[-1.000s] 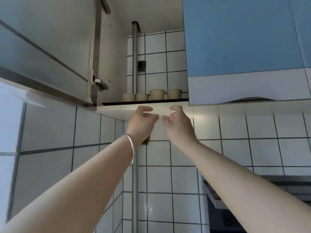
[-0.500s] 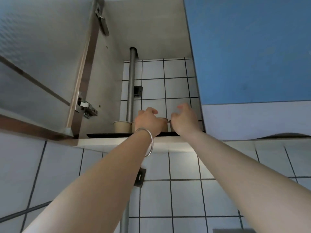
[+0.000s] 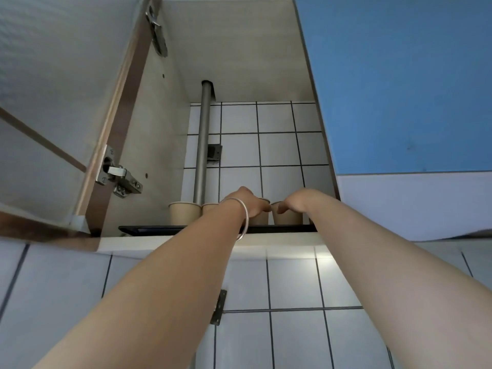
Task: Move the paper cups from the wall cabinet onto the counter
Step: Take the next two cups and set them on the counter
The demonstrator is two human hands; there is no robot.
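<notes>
Nothing has reached the counter yet (it is out of view): the four tan paper cups [image 3: 184,213] stand in a row on the black tray [image 3: 138,230] in the open wall cabinet [image 3: 159,145], at twelve o'clock overhead. The left hand [image 3: 246,202] curls round the third cup, at eleven o'clock from the right hand [image 3: 299,202], whose fingers pinch the fourth cup's rim. Judging by this, all four are left to move.

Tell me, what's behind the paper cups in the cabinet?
Behind the cups you can see white wall tiles and a metal pipe going up. The hands cover the middle cups, so what is right behind those stays hidden.
</notes>
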